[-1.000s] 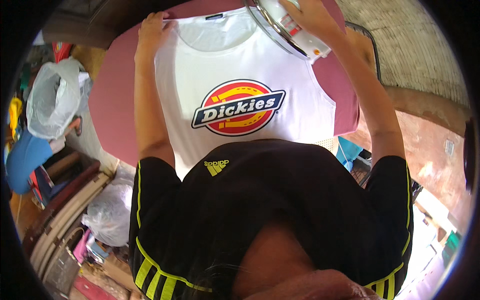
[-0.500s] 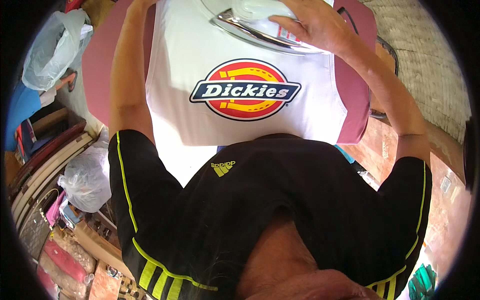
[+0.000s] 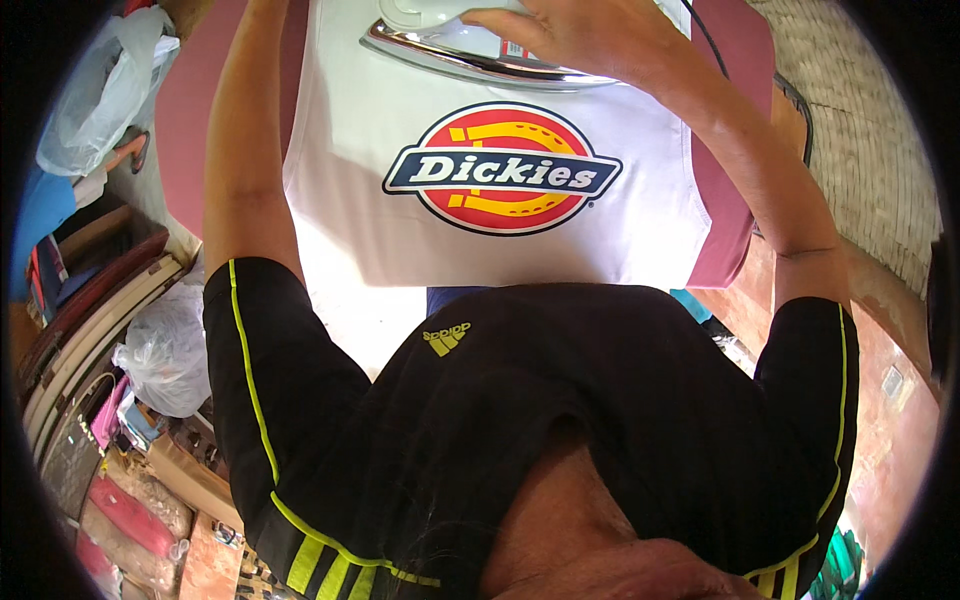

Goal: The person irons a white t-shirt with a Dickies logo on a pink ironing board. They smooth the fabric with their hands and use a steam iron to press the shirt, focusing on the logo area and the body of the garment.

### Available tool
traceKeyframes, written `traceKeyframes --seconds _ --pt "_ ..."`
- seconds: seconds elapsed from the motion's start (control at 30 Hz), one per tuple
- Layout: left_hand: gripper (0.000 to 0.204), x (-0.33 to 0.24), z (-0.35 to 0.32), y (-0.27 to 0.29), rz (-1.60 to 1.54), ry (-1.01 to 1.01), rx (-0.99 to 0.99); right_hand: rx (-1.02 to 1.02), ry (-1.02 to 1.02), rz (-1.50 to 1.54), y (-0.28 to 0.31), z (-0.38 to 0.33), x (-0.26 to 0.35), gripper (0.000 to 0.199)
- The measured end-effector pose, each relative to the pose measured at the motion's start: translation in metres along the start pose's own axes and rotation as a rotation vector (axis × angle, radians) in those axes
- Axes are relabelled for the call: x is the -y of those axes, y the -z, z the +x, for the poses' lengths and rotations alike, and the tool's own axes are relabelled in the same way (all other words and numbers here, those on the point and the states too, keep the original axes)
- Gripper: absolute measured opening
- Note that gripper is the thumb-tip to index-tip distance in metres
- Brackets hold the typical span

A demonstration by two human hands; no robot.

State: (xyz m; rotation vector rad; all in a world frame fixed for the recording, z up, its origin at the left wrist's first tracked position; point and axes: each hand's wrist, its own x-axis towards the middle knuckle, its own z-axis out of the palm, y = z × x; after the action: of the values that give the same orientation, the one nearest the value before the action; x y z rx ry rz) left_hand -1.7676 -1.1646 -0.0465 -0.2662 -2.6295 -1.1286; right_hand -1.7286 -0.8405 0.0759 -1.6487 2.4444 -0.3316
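Note:
A white sleeveless shirt with a red, yellow and navy printed emblem lies spread over a maroon padded board. On its upper part, beyond the emblem, rests a clothes iron with a shiny metal base and pale body, its tip toward the left. My right hand is closed on the iron, thumb along the near side; the other fingers are mostly cut off by the top edge. My left forearm reaches up along the shirt's left side, and that hand lies outside the picture.
A dark cord runs down by my right wrist. Clear plastic bags, stacked boards and packed bundles crowd the left floor. A person's foot shows at upper left. A woven mat surface is at upper right.
The iron and my right hand have slid left across the shirt. My left hand, partly visible at the top edge before, has passed out of the picture.

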Motion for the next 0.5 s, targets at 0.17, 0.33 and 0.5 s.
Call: traceKeyframes --seconds 0.17,0.33,0.5 --pt "0.023 0.002 0.000 0.009 -0.049 0.056 0.089 -0.118 0.098 -0.024 -0.007 -0.007 -0.001 0.036" --pt "0.030 -0.008 0.000 0.011 0.092 0.139 0.120 -0.077 -0.001 0.052 -0.004 -0.005 -0.015 0.036" --pt "0.043 0.020 0.017 0.013 0.227 -0.093 0.225 -0.206 -0.392 0.198 0.012 -0.001 -0.010 0.035"
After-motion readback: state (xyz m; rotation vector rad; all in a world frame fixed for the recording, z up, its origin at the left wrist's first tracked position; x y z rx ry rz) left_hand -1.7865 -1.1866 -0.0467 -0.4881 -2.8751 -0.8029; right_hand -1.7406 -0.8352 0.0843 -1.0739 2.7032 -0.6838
